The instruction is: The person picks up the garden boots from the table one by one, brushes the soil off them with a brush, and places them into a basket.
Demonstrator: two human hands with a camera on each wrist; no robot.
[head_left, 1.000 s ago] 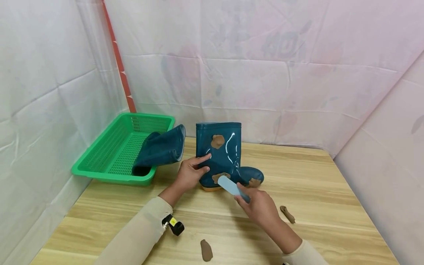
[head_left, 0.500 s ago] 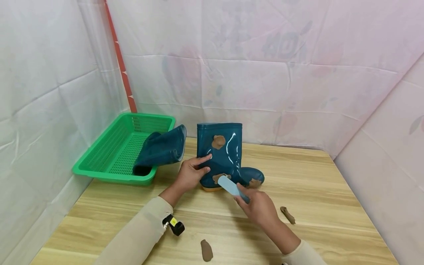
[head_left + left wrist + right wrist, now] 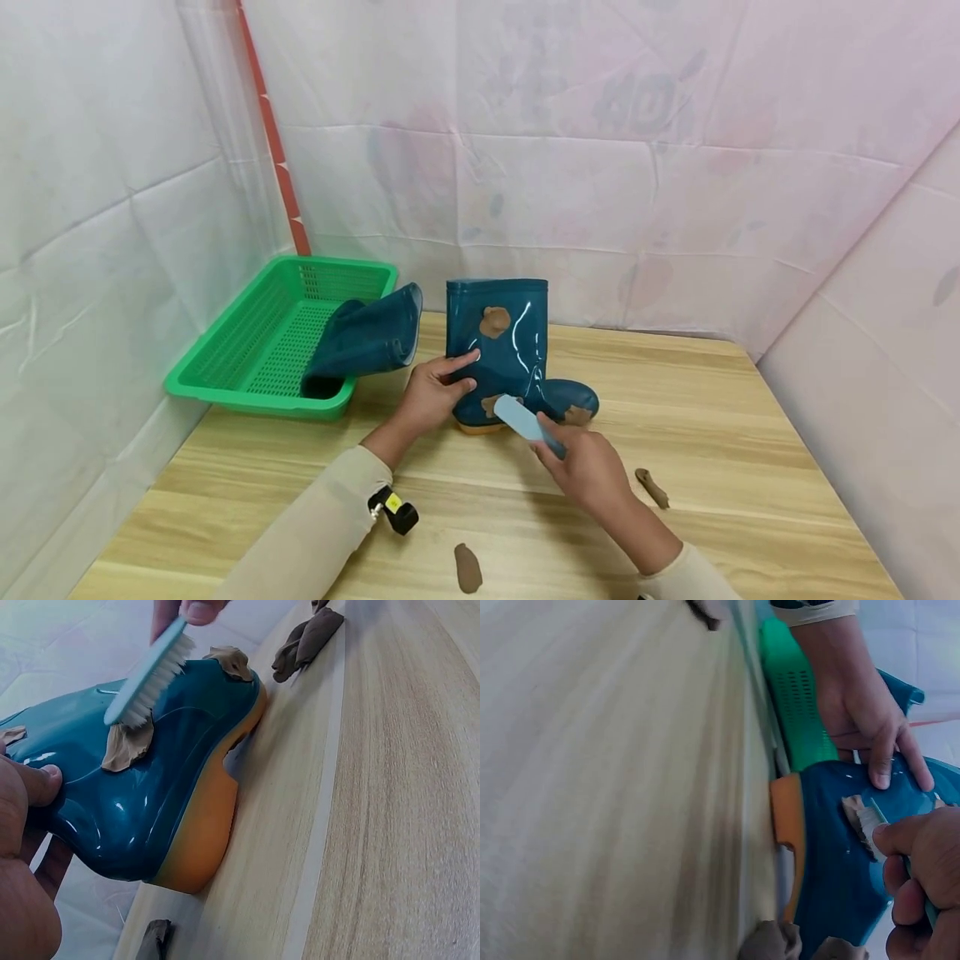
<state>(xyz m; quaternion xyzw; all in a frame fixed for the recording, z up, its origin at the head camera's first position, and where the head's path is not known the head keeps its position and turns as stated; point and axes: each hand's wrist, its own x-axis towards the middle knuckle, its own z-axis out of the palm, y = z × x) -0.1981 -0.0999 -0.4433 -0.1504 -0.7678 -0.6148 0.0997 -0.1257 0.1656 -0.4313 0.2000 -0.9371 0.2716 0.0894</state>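
A shiny dark blue rain boot (image 3: 517, 358) with an orange sole stands upright on the table, toe to the right. My left hand (image 3: 427, 396) grips the back of its shaft, thumb and forefinger on the near side. My right hand (image 3: 588, 467) holds a light blue scrub brush (image 3: 519, 417) by its handle. In the left wrist view, the white bristles (image 3: 161, 682) touch a brown clay-like patch (image 3: 127, 748) near the ankle. Another brown patch (image 3: 494, 321) sticks high on the shaft, and one (image 3: 577, 415) is on the toe.
A green perforated basket (image 3: 183, 379) sits at the left, a second blue boot (image 3: 367, 333) leaning over its rim. Loose brown pieces lie on the table, one at the front (image 3: 468, 568) and another at the right (image 3: 652, 488). White cloth walls (image 3: 555, 192) surround the table.
The brush has shifted and turned slightly over the lower patch, covering more of it in the head view. The left hand keeps its hold and the boot stays in place.
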